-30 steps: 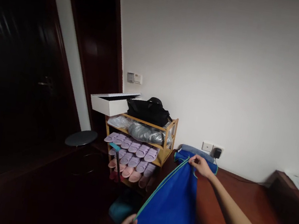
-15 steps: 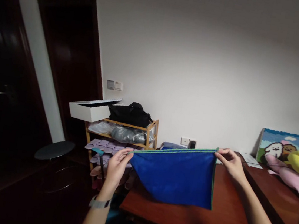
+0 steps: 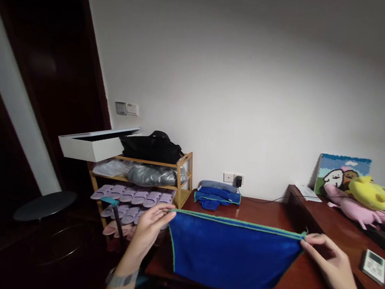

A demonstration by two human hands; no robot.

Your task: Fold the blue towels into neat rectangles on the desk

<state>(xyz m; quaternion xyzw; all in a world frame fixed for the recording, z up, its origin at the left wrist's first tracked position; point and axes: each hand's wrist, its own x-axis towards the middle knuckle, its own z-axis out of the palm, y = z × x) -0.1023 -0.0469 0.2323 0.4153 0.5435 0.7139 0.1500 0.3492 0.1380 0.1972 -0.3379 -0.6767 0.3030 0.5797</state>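
Note:
A blue cloth [image 3: 230, 254] with green stitched edges hangs doubled over, stretched nearly level between my two hands. My left hand [image 3: 153, 223] pinches its upper left corner between thumb and fingers. At the upper right corner, my right hand [image 3: 327, 256] holds the cloth in the same kind of pinch. The cloth hangs above the front part of the reddish-brown wooden table [image 3: 262, 213] and hides some of it. Farther back, against the wall, lie other folded blue cloths [image 3: 217, 197] with a grey-blue one [image 3: 217, 186] on top.
Left stands a wooden shoe rack [image 3: 183, 177] with purple slippers [image 3: 140, 196], a black bag [image 3: 152, 145] and a white box [image 3: 87, 145]. A round stool [image 3: 46, 204] is beyond. Plush toys [image 3: 353, 207], a dog picture [image 3: 342, 175] and a calculator-like device [image 3: 374, 266] sit right.
My right hand has moved right and down, pulling the cloth's top edge taut and nearly level. The view has turned right, and the folded cloths at the back now show.

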